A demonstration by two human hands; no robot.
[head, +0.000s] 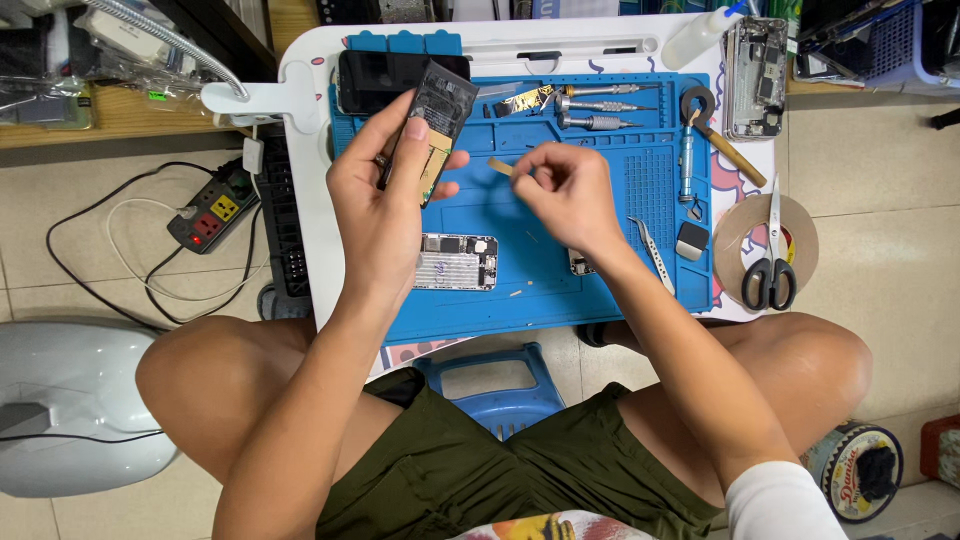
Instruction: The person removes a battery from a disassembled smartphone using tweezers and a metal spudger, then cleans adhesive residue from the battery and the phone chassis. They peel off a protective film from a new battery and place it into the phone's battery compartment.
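Blue mat, black and silver parts

We see a blue mat (600, 200) on a white table (310, 200), black-handled scissors (770, 270) at its right edge, a black-and-gold battery (435, 125), olive shorts (480, 460).

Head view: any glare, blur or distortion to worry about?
Head view: even light, soft shadows under both hands on the blue rubber work mat. Mild sheen on the dark rectangular phone battery in the left hand; the right hand, pinching a thin tan strip, looks sharp. Straight edges bow slightly near the corners.
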